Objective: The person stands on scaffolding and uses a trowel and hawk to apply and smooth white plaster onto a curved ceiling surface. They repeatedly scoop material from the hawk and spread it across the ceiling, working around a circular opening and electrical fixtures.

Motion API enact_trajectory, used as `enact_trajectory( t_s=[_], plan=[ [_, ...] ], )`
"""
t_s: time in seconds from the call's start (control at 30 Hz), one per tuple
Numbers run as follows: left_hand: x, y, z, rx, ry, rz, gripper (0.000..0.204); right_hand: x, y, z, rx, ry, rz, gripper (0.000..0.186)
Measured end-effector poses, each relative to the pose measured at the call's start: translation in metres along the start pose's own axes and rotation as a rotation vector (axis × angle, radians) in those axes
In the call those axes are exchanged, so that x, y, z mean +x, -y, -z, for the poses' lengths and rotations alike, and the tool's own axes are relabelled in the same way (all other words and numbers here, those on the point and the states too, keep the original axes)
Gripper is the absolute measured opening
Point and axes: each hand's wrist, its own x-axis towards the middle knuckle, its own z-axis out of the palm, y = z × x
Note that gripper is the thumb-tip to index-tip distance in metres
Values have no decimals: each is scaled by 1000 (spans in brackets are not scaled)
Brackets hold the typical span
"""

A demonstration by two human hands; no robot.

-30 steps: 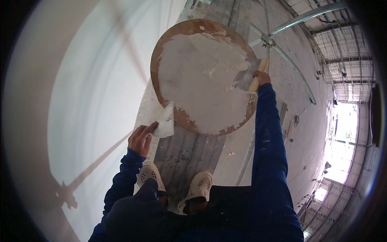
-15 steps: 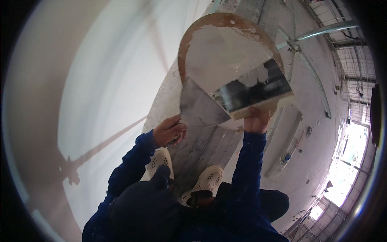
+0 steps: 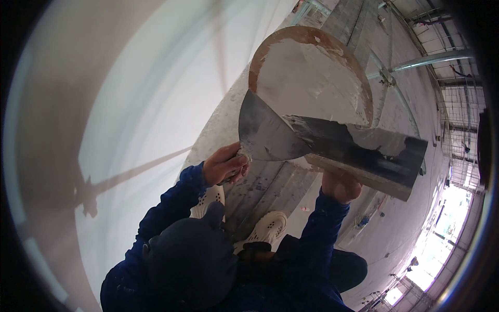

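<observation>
My left hand [image 3: 226,165] is closed around the handle of a broad, fan-shaped putty knife [image 3: 265,130]. My right hand [image 3: 340,186] grips a wide rectangular steel trowel [image 3: 384,169] from below, by the pale strip along its near edge; most of the fingers are hidden. White putty is smeared over part of the trowel's dark blade. The putty knife's right corner meets the trowel's left end. Just beyond both tools is a round, brown-rimmed surface [image 3: 253,75] thickly coated with white putty [image 3: 312,78]. I cannot tell whether it is a board or a full container.
A smooth white wall [image 3: 135,104] rises on the left. Grey planks [image 3: 260,187] lie underfoot beneath my pale perforated clogs [image 3: 270,226]. Metal scaffold tubes [image 3: 431,61] cross at the far right. Someone's dark cap [image 3: 189,260] fills the lower middle.
The trowel has swung clockwise and moved right, its blade now lying nearly level across the view. The putty knife remains against its left end. The whole view has shifted slightly.
</observation>
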Motion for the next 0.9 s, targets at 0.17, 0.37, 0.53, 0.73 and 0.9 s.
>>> enact_trajectory(
  t_s=[0.17, 0.37, 0.53, 0.73, 0.9],
  plan=[
    [-1, -5, 2, -4, 13, 2, 35, 10, 1, -27, -423, 175, -39, 37],
    [-4, -8, 4, -30, 18, -8, 36, 24, -2, -44, -847, 314, -64, 25],
    [-10, -26, 3, -8, 43, -25, 40, 24, -15, -32, -1041, 359, -85, 31],
    [-11, -51, 5, -107, -86, -251, 39, -2, -21, 16, -1321, 166, -451, 37],
    [3, -40, 14, 436, -396, -365, 28, 0, -29, -10, -276, -547, -538, 36]
  ],
)
